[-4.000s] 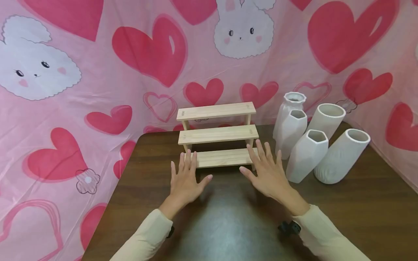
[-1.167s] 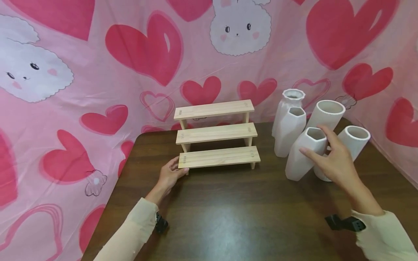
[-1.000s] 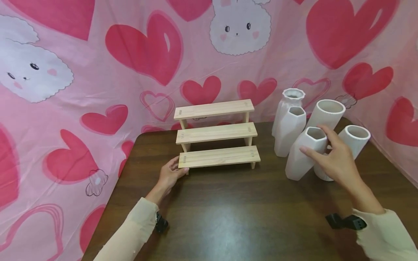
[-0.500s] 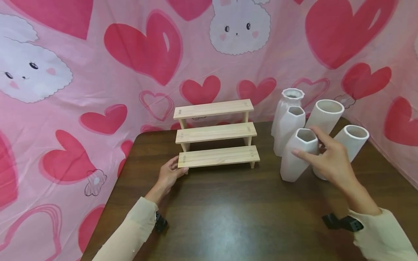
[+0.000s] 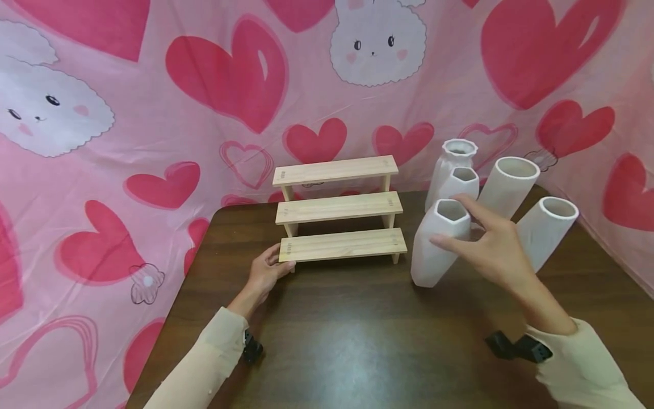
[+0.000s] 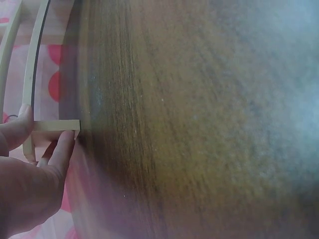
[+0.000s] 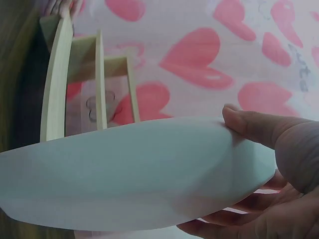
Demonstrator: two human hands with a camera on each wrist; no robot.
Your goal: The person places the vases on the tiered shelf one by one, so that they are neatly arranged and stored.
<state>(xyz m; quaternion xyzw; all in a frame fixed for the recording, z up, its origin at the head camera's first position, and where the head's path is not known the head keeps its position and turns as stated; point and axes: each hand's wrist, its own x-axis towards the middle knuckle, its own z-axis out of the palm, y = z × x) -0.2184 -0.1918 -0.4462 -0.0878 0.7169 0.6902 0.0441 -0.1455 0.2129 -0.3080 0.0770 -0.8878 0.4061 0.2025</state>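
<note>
A white faceted vase (image 5: 439, 244) with a hexagonal mouth is held near its top by my right hand (image 5: 490, 244), thumb on the near side. It leans slightly, and I cannot tell whether its base touches the table. In the right wrist view the vase (image 7: 134, 174) spans the frame, with the right hand (image 7: 269, 199) around its mouth end. My left hand (image 5: 263, 277) grips the left end of the lowest step of a three-step wooden display stand (image 5: 342, 245). The left wrist view shows the left hand (image 6: 35, 189) pinching the stand's end support (image 6: 55, 125) between thumb and fingers.
Several other white vases stand at the right: one with a scalloped rim (image 5: 460, 149), a faceted one (image 5: 464, 177) partly hidden, and two round-mouthed ones, a rear vase (image 5: 511, 187) and a front vase (image 5: 549, 230). A pink heart-print cloth (image 5: 219, 113) hangs behind the brown table (image 5: 332, 335).
Both hands were spread by the stand at first. The left then took hold of its end, the right grasped the faceted vase. Over the last second the vase has moved left, away from the others.
</note>
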